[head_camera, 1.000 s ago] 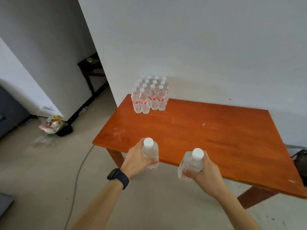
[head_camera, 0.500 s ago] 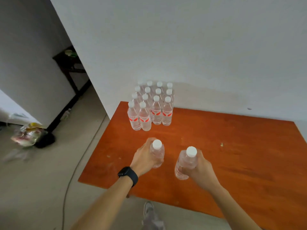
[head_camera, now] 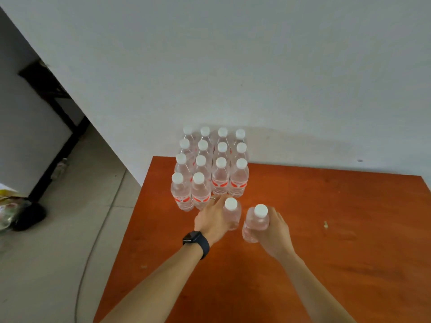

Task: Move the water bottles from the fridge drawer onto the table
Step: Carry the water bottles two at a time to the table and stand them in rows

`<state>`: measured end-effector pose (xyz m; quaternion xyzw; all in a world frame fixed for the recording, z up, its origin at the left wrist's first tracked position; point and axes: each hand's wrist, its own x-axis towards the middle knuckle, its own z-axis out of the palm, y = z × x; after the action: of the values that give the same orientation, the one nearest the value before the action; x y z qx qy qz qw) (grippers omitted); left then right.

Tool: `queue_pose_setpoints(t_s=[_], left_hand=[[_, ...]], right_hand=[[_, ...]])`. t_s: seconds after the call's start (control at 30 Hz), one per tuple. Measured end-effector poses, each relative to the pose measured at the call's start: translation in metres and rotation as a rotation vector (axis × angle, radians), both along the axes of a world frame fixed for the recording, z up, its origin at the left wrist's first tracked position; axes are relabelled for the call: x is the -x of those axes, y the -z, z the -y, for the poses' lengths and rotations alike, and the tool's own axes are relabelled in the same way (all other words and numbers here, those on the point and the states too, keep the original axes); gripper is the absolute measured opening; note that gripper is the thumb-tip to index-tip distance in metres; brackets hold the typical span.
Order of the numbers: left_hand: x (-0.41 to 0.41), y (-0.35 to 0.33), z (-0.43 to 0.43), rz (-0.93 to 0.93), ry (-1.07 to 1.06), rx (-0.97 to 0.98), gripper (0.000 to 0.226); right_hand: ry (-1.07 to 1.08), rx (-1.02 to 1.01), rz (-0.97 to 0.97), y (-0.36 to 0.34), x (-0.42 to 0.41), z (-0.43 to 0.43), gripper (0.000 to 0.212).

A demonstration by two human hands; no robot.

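Here the orange table carries a packed block of upright bottles by the wall. Just before that block, the left hand grips the left bottle and the right hand grips the right bottle. Both have caps up and long axes near vertical. The block's front row stands just beside the left hand.

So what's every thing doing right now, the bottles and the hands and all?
left hand, gripping the left bottle.
left bottle, cap on, held just in front of the standing bottles.
right hand, gripping the right bottle.
right bottle, cap on, held over the table.
standing bottles, upright, capped, packed in rows.
table, bearing the standing bottles at its far left corner.
watch, strapped on the left wrist.
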<state>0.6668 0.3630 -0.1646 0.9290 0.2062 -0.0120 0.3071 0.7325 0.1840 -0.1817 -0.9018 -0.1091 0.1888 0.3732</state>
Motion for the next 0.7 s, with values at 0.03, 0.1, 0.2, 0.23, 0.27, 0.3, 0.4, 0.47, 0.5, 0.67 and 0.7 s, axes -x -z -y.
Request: queue_pose_setpoints(t_s=[0.03, 0.1, 0.2, 0.23, 0.27, 0.3, 0.4, 0.47, 0.5, 0.67, 0.7], left_hand=[[-0.006, 0.002, -0.003, 0.005, -0.004, 0.011, 0.053], [-0.017, 0.004, -0.007, -0.008, 0.020, 0.016, 0.050], [-0.030, 0.007, -0.010, -0.033, 0.055, 0.013, 0.054], [-0.034, 0.008, -0.012, -0.044, 0.077, 0.006, 0.054], [-0.038, 0.006, -0.014, -0.063, 0.110, -0.013, 0.055], [-0.041, 0.004, -0.016, -0.080, 0.149, -0.025, 0.056], [-0.046, -0.007, -0.025, -0.122, 0.259, -0.016, 0.061], [-0.048, -0.015, -0.031, -0.152, 0.303, -0.028, 0.055], [-0.048, -0.019, -0.034, -0.158, 0.312, -0.034, 0.052], [-0.053, -0.033, -0.037, -0.158, 0.324, -0.089, 0.045], [-0.054, -0.034, -0.038, -0.152, 0.309, -0.118, 0.046]], right_hand=[[-0.001, 0.000, 0.010, 0.002, -0.007, -0.005, 0.064], [-0.002, -0.008, 0.016, 0.006, -0.021, -0.015, 0.061], [0.003, -0.021, 0.002, 0.014, -0.038, -0.024, 0.062], [-0.006, -0.027, -0.008, 0.015, -0.041, -0.026, 0.066], [-0.017, -0.033, -0.019, 0.017, -0.043, -0.026, 0.070], [-0.027, -0.041, -0.028, 0.017, -0.044, -0.025, 0.073], [-0.070, -0.057, -0.022, 0.022, -0.043, -0.018, 0.078], [-0.114, -0.056, -0.044, 0.028, -0.040, -0.011, 0.082], [-0.127, -0.058, -0.076, 0.032, -0.038, -0.008, 0.084], [-0.116, -0.087, -0.157, 0.044, -0.036, -0.009, 0.077], [-0.115, -0.092, -0.154, 0.044, -0.038, -0.011, 0.075]])
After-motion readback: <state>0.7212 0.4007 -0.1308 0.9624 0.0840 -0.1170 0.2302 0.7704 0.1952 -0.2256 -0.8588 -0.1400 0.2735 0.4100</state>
